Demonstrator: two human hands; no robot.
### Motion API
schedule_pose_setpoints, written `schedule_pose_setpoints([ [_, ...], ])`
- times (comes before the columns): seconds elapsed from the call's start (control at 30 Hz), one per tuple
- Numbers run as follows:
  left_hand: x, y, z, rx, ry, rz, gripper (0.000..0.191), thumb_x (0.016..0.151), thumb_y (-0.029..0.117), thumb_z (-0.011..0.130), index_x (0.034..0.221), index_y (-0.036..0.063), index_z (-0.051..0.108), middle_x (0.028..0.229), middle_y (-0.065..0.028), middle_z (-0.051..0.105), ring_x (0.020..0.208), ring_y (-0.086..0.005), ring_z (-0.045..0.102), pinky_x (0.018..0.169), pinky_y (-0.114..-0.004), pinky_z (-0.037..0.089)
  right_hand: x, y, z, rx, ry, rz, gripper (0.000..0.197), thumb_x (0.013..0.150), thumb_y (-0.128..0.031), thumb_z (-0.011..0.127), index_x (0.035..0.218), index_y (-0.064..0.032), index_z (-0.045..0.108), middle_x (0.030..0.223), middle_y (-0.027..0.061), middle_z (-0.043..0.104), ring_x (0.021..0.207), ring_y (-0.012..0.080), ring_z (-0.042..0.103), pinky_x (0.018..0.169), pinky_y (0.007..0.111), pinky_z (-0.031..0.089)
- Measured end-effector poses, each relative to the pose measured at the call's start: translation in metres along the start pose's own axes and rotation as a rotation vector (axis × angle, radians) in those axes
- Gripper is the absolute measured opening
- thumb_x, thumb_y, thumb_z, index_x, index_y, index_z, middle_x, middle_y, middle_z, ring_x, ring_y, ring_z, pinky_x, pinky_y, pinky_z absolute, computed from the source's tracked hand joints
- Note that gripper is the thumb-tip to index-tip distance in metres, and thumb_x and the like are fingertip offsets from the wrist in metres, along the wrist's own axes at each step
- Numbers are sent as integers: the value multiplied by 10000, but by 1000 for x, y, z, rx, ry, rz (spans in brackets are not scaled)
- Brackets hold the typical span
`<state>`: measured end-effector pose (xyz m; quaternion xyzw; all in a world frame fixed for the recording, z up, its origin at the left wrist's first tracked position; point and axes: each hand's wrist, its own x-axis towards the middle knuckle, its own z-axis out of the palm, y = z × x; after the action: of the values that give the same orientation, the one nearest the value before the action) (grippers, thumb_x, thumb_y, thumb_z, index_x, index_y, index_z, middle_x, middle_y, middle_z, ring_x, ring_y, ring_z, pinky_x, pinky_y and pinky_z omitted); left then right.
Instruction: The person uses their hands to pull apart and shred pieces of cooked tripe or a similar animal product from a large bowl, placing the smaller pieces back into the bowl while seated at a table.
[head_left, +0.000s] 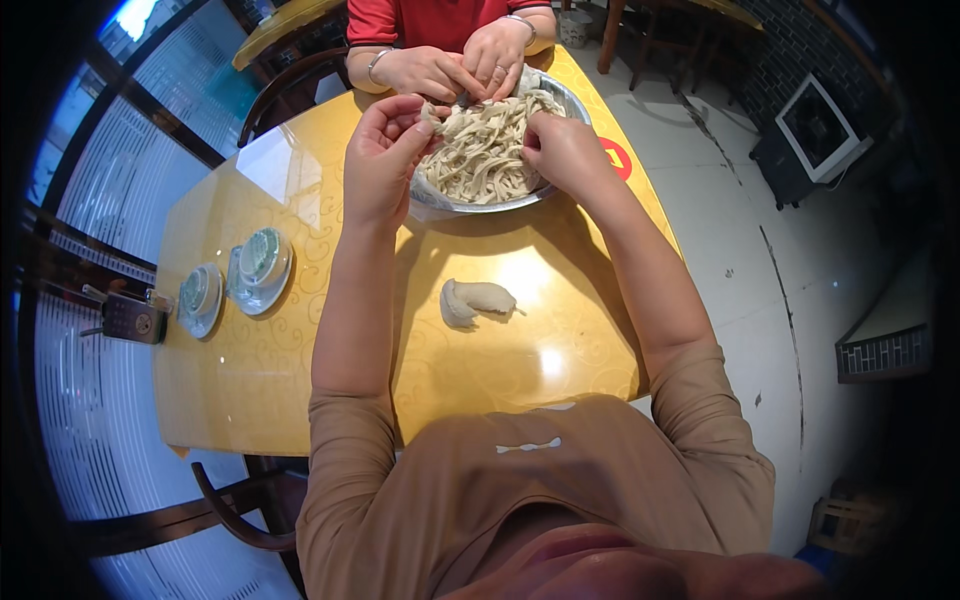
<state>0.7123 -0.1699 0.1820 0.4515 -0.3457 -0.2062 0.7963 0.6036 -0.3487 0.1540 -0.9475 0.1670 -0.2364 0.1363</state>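
Observation:
A round metal basin (574, 105), lined with thin plastic, holds a heap of pale torn dough-like strips (484, 161). At its left side my left hand (386, 154) is raised, a small pale piece pinched between thumb and fingers. My right hand (562, 150) reaches to the basin's right side, its fingertips on a strip of the heap; how firmly they grip is hard to tell. On the yellow table (420, 360) in front of me lies a thick, folded lump of pale dough (480, 300), touched by neither hand.
Across the table, a person in red has both hands (465, 71) at the basin's far edge. Two wrapped dish sets (259, 270) (200, 300) stand on the left, beside a dark holder (135, 319). A red sticker (616, 157) lies right of the basin. A chair (285, 82) stands beyond the table's far left edge.

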Motion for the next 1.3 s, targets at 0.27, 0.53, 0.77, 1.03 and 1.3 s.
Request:
schedule_pose_setpoints([
  [0.27, 5, -14, -4, 119, -58, -11, 309, 776, -8, 592, 1062, -21, 476, 874, -75, 571, 771, -116, 570, 699, -223, 480, -1, -29, -16, 657, -12, -104, 178, 786, -152, 627, 916, -30, 630, 764, 61, 634, 697, 118, 591, 645, 247, 469],
  [0.53, -3, -14, 10, 273, -134, -65, 310, 764, -2, 609, 1049, 1, 488, 803, -19, 525, 718, -73, 520, 642, -185, 436, -6, -35, -18, 763, -86, -65, 167, 774, -161, 652, 846, -10, 642, 655, 13, 596, 591, 46, 513, 545, 217, 426],
  [0.77, -8, -14, 12, 346, -161, -91, 280, 770, -36, 565, 1029, -18, 459, 742, -13, 535, 655, -43, 523, 574, -154, 424, -10, -32, -12, 797, -166, -6, 178, 763, -155, 662, 856, -7, 628, 750, 24, 632, 683, 66, 567, 624, 219, 464],
  [1.03, -7, -23, 10, 558, -131, -102, 278, 773, -9, 542, 1038, -3, 460, 715, -1, 528, 615, -38, 499, 545, -157, 394, -10, -34, -1, 669, -69, -123, 144, 685, -161, 633, 696, -24, 593, 626, 99, 598, 583, 198, 594, 561, 302, 464],
  [1.3, -5, -26, 8, 747, -146, -51, 279, 767, -13, 536, 1037, -1, 467, 715, 12, 523, 599, -20, 475, 523, -143, 371, -10, -41, 3, 549, 54, -196, 126, 654, -153, 604, 636, -44, 544, 616, 123, 556, 574, 276, 566, 543, 351, 453],
])
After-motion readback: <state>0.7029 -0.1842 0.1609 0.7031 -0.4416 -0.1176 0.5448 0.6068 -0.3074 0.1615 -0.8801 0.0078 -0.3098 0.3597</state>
